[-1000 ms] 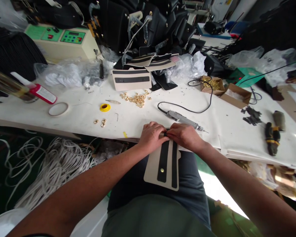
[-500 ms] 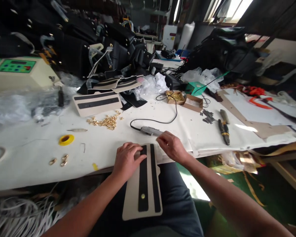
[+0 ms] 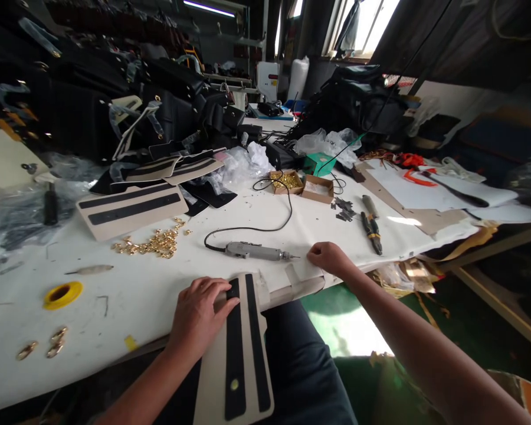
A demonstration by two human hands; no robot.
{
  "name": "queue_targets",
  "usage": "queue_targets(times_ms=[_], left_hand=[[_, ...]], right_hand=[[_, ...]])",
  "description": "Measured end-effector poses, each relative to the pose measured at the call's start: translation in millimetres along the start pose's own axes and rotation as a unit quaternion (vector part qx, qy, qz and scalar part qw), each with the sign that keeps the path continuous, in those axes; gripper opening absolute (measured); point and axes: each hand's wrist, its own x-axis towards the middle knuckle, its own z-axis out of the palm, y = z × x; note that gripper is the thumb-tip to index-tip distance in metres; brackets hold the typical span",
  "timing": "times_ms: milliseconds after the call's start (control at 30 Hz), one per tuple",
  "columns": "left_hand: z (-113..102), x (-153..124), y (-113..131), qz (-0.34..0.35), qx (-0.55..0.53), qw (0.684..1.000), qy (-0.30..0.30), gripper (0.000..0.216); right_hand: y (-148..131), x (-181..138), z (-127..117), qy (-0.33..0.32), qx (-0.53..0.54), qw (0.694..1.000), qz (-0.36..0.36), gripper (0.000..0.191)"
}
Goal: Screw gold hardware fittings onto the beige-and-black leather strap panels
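A beige panel with two black strips point(image 3: 241, 354) rests on my lap and slants up against the table edge. A small brass-coloured round stud shows low on its left strip. My left hand point(image 3: 201, 310) grips the panel's upper left side, thumb on the strip. My right hand point(image 3: 330, 258) is over the table's front edge with its fingers curled closed; whatever may be inside them is hidden. Just left of it, a grey electric screwdriver point(image 3: 256, 251) lies on the white table, its bit pointing at my right hand and not touching it.
Gold-coloured clasps point(image 3: 157, 242) lie in a pile left of centre, with yellow tape point(image 3: 62, 294) nearer. Similar panels point(image 3: 133, 209) are stacked behind. Small cardboard boxes point(image 3: 287, 182) stand farther back. Black-and-yellow pliers point(image 3: 371, 233) lie at right. The screwdriver's black cord point(image 3: 287, 215) loops across the table.
The view has turned right, so the table's things appear farther left. My right hand has moved right, off the screwdriver's front end, which now shows. My left hand stays on the panel.
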Motion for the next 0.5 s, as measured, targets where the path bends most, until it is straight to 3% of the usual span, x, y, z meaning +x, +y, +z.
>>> queue_targets(times_ms=[333, 500], left_hand=[[1.6, 2.9, -4.2, 0.008, 0.006, 1.000, -0.006, 0.020], [4.4, 2.2, -7.2, 0.017, 0.003, 1.000, 0.005, 0.021]], right_hand=[[19.1, -3.8, -14.2, -0.027, 0.094, 0.995, -0.005, 0.029], [49.9, 25.0, -36.0, 0.085, 0.077, 0.991, 0.062, 0.029]])
